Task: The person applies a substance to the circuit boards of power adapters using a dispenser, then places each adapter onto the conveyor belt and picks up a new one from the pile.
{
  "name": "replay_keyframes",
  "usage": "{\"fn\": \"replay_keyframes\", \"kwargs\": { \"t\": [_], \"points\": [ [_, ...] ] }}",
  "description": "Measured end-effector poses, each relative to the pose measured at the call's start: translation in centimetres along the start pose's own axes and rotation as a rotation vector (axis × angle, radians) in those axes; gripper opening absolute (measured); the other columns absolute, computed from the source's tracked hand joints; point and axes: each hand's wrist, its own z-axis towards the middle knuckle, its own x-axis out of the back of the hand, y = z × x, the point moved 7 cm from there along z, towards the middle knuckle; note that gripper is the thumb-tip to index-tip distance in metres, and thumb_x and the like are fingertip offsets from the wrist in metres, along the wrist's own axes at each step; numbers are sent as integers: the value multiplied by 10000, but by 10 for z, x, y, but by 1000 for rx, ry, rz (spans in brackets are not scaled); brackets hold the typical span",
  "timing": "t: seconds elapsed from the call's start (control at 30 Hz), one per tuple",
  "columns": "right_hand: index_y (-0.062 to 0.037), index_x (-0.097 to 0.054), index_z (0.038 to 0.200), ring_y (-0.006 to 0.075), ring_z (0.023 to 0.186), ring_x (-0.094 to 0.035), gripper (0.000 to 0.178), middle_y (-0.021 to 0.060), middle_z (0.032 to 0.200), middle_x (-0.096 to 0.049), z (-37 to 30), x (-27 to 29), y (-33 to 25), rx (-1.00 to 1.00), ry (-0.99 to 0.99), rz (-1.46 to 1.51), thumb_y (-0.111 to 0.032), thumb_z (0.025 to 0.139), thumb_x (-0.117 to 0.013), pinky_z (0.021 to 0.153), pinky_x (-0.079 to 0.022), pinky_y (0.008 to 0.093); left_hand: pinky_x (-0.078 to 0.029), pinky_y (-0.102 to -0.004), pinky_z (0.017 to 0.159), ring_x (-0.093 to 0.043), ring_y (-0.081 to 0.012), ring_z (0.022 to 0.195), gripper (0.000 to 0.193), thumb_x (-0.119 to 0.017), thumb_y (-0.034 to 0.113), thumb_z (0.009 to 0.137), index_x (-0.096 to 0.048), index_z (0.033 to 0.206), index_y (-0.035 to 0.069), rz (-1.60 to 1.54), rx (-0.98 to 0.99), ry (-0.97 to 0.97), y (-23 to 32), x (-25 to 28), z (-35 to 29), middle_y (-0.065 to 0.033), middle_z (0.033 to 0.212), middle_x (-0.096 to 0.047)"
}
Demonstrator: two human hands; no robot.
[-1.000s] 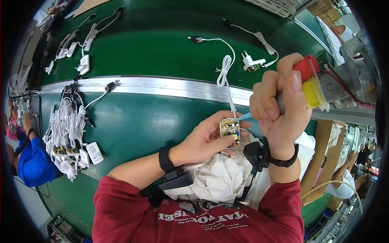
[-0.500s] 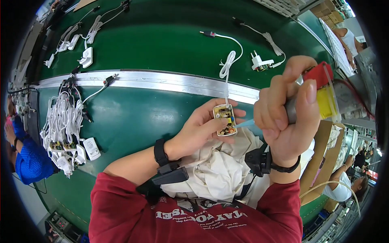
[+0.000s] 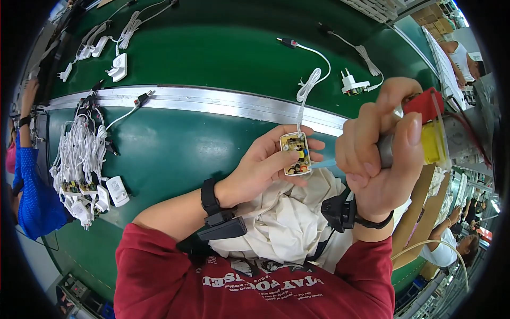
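In my left hand [image 3: 254, 166] is an uncased power adapter [image 3: 293, 144], its circuit board facing up in a white half-shell. The thumb presses on the board beside a yellow part. From its top a white cord [image 3: 309, 85], bundled midway, runs over the metal rail to a dark plug end. My right hand [image 3: 372, 151] grips a grey cylindrical dispensing gun [image 3: 465, 137] with a red piece and a yellow band. Its pale blue tapered nozzle [image 3: 325, 163] points at the board's lower right edge; whether the tip touches is unclear.
Left on the green bench lies a heap of white corded adapters [image 3: 79, 154]. Beyond the metal rail [image 3: 212, 101] are more adapters, one with an exposed board [image 3: 353, 85]. White cloth [image 3: 281, 218] covers my lap. A cardboard box [image 3: 419, 218] stands right. A blue-sleeved person [image 3: 37, 191] works at left.
The whole view has shifted slightly, while my grip on the adapter and dispensing gun stays the same. The blue-sleeved person's arm at the left now stretches farther up.
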Motion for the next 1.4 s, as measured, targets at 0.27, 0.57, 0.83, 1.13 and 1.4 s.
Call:
{"fn": "replay_keyframes", "kwargs": {
  "t": [0.27, 0.57, 0.83, 1.13, 1.4],
  "points": [
    [-94, -330, 927, 62, 379, -288, 319, -15, 510, -341, -3, -5, 7, 33, -127, -90, -406, 975, -369, 362, -245, 216, -490, -391, 925, -511, -237, 1168, 426, -405, 145, 960, -299, 1362, 53, -193, 31, -90, -7, -1, 2, -144, 1340, -427],
    [-83, -340, 961, 64, 382, -294, 331, -7, 510, -340, -5, -8, 12, 12, -107, -26, -413, 974, -367, 360, -248, 213, -476, -400, 944, -506, -242, 1170, 451, -399, 167, 966, -271, 1382, 52, -205, 42, -123, -6, -2, 2, -150, 1345, -413],
    [-41, -349, 1080, 53, 375, -286, 387, -21, 501, -328, -1, -1, 9, 39, -49, -13, -414, 978, -347, 349, -227, 212, -485, -375, 926, -501, -215, 1171, 422, -419, 134, 954, -308, 1356, 67, -187, 74, -83, -8, -4, 3, -129, 1339, -421],
    [-37, -376, 1053, 50, 357, -255, 350, -28, 482, -299, -9, -10, 4, 37, -18, 187, -379, 981, -356, 340, -199, 208, -521, -324, 737, -580, -203, 934, 380, -556, 86, 857, -449, 1221, 61, 581, -493, -89, 73, -24, 69, -88, 1048, -532],
    [-35, -407, 1042, 43, 358, -246, 318, -31, 488, -288, -10, -18, -7, 46, 32, 128, -346, 981, -378, 336, -195, 202, -498, -391, 769, -578, -338, 890, 372, -638, 159, 735, -532, 1058, 8, 2089, -670, 208, 126, -11, 109, -186, 971, -553]
  ]
}}
